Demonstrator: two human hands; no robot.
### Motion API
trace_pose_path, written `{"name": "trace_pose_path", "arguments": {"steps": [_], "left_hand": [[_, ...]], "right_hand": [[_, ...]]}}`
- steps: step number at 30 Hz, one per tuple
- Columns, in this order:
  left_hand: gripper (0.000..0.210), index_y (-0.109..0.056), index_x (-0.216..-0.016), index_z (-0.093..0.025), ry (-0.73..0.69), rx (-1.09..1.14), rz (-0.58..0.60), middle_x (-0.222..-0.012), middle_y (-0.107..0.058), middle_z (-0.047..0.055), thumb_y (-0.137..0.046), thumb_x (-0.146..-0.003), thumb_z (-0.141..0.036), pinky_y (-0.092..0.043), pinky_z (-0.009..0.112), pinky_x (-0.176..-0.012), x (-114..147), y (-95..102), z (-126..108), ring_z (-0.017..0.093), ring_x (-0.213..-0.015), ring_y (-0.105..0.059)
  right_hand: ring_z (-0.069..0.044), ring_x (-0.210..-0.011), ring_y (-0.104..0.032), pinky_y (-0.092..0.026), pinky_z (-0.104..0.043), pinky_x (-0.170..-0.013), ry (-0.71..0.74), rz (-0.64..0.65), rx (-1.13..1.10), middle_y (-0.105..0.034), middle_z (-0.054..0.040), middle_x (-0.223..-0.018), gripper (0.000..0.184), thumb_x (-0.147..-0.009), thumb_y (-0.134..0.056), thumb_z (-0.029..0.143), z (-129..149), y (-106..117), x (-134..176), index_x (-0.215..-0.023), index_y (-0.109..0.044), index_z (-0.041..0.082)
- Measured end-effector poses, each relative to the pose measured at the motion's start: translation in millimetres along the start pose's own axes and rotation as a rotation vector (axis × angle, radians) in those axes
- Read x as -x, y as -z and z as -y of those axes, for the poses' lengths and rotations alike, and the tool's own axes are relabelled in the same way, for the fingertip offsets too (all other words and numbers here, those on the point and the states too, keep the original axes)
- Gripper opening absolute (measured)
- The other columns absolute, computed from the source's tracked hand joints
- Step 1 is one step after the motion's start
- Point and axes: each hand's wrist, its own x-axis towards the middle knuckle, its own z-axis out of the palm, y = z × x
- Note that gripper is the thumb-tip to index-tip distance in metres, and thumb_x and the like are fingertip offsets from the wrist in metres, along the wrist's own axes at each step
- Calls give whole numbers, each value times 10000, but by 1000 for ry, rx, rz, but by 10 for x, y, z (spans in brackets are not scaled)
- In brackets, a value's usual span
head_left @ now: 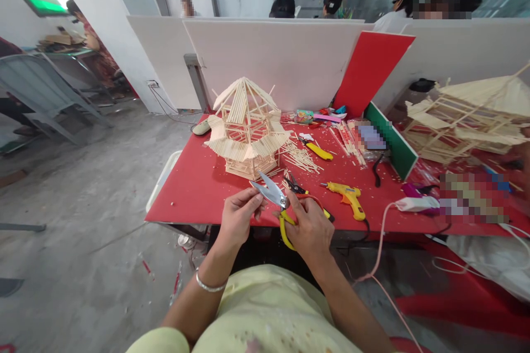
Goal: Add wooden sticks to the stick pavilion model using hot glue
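My right hand [311, 226] grips a pair of scissors [274, 192] by its handles, one yellow and one reddish. The blades stand apart and point up and left. Close to the blade tips is my left hand [241, 212], its thumb and fingers pinched together; whatever it may hold is too small to make out. Behind both hands a pavilion model [248, 132] built of thin wooden sticks stands upright on the red table [186, 193]. Loose wooden sticks [304, 157] lie scattered at its right side.
Right of my hands lies a yellow glue gun [350, 197]. Yellow-handled pliers [318, 150] rest farther back, and dark cutters [293, 183] lie just behind the scissors. A green board [391, 140] stands before a second stick model [467, 116]. A white extension socket [416, 204] sits near the front edge.
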Motion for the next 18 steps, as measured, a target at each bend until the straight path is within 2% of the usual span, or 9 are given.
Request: {"name": "trace_pose_path", "arguments": {"steps": [5,10,18], "left_hand": [[194,-746,-769,-119,39,38,10,-670,-681,62,-795,-709,-297,-394,198,-460,17,-18,-22,96,-543,-554],[208,-742,-756,-118,34,33,-5,-624,-668,47,-823,-669,-289,-405,198,-475,29,-33,-41,86,-519,-543],[220,-725,-777,-115,151,123,22,-638,-676,52,-838,-660,-263,-381,170,-476,34,-39,-82,68,-516,-540]], "right_hand": [[-164,-803,-504,-296,-275,-662,-29,11,23,-575,-41,-875,508,-880,-588,467,-3,42,-37,-1361,-561,308],[-155,-798,-492,-300,-275,-676,-35,-34,22,-560,-36,-861,465,-858,-620,376,-62,28,-64,-1320,-600,327],[-158,-797,-482,-317,-288,-703,-45,-64,50,-541,-20,-846,469,-874,-587,355,-149,62,-107,-1343,-571,377]]}}
